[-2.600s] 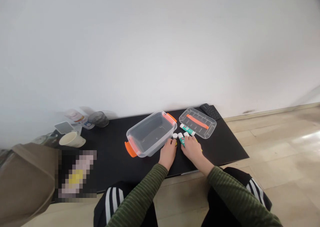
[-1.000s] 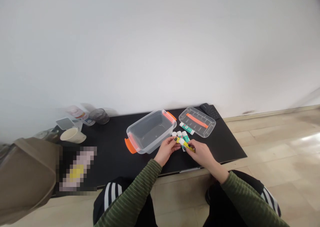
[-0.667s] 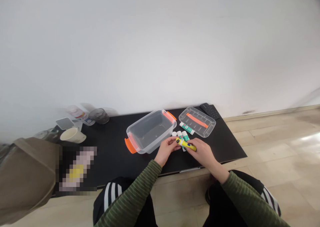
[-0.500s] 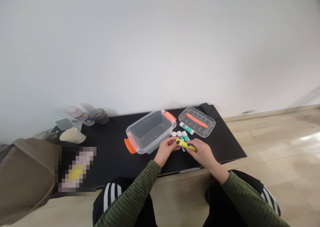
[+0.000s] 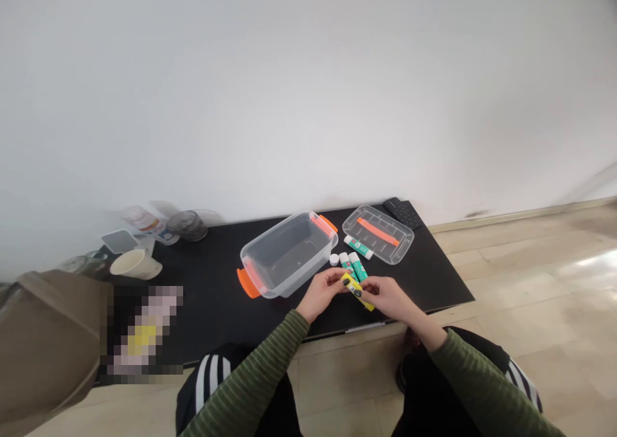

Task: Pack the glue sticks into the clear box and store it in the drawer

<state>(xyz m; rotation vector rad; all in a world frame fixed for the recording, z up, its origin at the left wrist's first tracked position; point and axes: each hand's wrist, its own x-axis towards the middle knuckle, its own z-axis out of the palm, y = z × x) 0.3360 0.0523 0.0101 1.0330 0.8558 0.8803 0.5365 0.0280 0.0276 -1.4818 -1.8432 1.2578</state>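
A yellow glue stick [image 5: 367,304] is pinched between my two hands, tilted down to the right above the table's front part. The fingertips of my left hand [image 5: 322,294] close on its upper left end. My right hand [image 5: 389,297] grips it from the right with thumb and fingers. Just behind my fingers lie two green-and-white glue sticks [image 5: 359,267] side by side, partly covered by my left hand. A white round cap or stick end [image 5: 334,259] shows beside them. Another green-and-white glue stick [image 5: 358,247] rests farther back, against the lid's edge.
A clear plastic box [image 5: 308,275] with orange clips stands left of my hands. Its clear lid [image 5: 403,232] with an orange handle lies at the back right, near a black keypad-like object [image 5: 409,214]. Leftward are a paper cup [image 5: 137,265], a dark glass [image 5: 187,225] and a person's brown sleeve [image 5: 53,340].
The yellow glue stick has turned to slope more steeply, its right end now lower. My right-hand fingers have shifted along it. The whole view has moved slightly.
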